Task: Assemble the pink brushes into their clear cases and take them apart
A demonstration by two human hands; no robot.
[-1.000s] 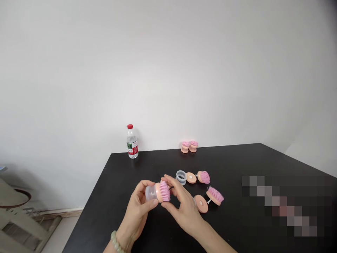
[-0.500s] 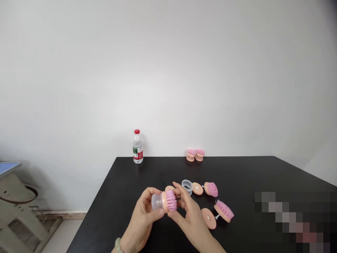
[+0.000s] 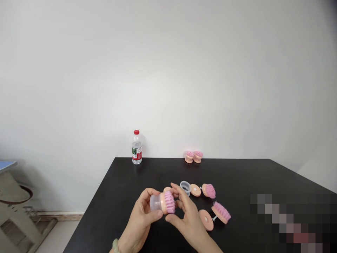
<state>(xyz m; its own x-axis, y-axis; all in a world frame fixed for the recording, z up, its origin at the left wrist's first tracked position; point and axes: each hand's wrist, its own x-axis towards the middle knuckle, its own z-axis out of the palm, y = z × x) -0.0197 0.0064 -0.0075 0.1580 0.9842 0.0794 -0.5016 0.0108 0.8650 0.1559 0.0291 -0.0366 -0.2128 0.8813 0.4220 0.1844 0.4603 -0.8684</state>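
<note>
A palm-sized dish brush (image 3: 170, 202) with pink bristles, a peach collar and a clear plastic body lies sideways between my hands above the table. My left hand (image 3: 143, 216) is closed round the clear body, thumb in front and fingers behind. Curled about the bristle end is my right hand (image 3: 188, 214), its thumb below the bristles and its fingers behind them; exact contact is partly hidden. Just beyond my hands are a clear ring-shaped body (image 3: 185, 187), a peach disc (image 3: 195, 190) and a brush head (image 3: 209, 190). Nearer lie another peach disc (image 3: 206, 220) and brush head (image 3: 221, 213).
Two whole brushes (image 3: 193, 157) stand at the back of the black table (image 3: 147, 172), against the wall. A water bottle (image 3: 136, 147) with a red cap is at the back left. Another peach piece (image 3: 166, 189) shows partly behind my hands. A blue-topped desk (image 3: 7, 165) stands left.
The right thumb has slid slightly down from the bristles, and the right fingers look looser. The left hand keeps its hold. The whole view has shifted slightly.
</note>
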